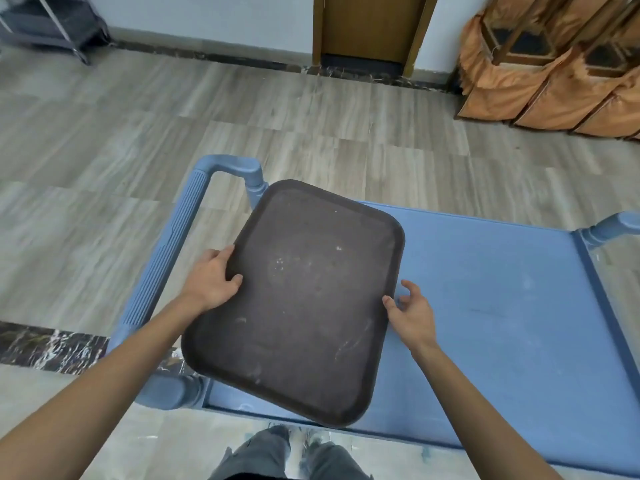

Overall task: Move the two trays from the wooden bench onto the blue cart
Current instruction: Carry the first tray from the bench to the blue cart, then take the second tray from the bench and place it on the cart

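Tray (298,299) is held skewed over the left end of the blue cart (491,306), apparently for setting down on its top. Its left edge is clamped by the left hand (211,282); the right hand (410,311) is spread loosely at the right edge, barely touching.

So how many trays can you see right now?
1. A dark tray is held tilted over the left end of the blue cart, left hand gripping it. No second tray or bench is in view.
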A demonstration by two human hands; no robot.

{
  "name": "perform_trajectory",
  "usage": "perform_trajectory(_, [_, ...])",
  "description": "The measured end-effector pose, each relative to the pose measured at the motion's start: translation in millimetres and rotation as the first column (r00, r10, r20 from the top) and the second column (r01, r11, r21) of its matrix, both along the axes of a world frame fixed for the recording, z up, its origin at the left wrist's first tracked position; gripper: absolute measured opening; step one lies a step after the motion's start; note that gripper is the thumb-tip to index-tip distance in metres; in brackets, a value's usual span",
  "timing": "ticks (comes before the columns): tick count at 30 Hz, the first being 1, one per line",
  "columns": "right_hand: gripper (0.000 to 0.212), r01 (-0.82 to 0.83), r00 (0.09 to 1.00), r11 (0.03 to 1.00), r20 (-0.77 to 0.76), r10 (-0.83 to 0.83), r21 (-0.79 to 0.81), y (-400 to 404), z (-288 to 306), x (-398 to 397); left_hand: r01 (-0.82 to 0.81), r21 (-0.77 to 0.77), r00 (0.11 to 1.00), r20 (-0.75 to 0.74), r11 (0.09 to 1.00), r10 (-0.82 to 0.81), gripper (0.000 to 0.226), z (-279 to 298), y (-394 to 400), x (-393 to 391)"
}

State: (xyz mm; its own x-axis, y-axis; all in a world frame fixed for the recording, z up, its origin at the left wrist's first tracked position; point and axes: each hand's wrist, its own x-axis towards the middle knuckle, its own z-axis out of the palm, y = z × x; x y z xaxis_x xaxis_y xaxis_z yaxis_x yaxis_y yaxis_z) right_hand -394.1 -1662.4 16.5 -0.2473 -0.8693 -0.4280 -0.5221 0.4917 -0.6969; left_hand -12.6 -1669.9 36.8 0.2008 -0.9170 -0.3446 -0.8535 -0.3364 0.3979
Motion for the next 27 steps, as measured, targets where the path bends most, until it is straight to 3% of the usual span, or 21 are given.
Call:
perform_trajectory(2, [0.062,-0.158,0.967,0.981,-0.218,0.132,-0.109,5,2,5,0.095,-0.041,0.988,0.129,0.995,-0.089,0.075,5,15,-9])
perform_trajectory(5, [0.067,-0.372,0.876,0.906,-0.398,0.272,-0.2,8,9,21,0.305,-0.091,0.907,0.333,0.948,-0.259,0.073,17,37,-22])
perform_trajectory(9, [0.073,-0.584,0.759,0.769,-0.511,0.404,-0.26,8,26,58,0.366,-0.243,0.861,0.456,0.898,-0.227,0.07,36,63,-19])
perform_trajectory(13, [0.074,-0.704,0.68,0.638,-0.554,0.48,-0.312,7,49,111,0.22,-0.359,0.89,0.455,0.907,-0.036,0.068,53,89,10])
perform_trajectory(20, [0.071,-0.848,0.53,0.39,-0.54,0.654,-0.36,28,83,245,-0.052,-0.357,0.918,0.351,0.933,0.186,0.069,56,156,100])
perform_trajectory(27, [0.074,-0.922,0.367,0.211,-0.554,0.747,-0.326,69,85,401,-0.33,-0.343,0.857,0.283,0.879,0.432,0.073,53,244,211])
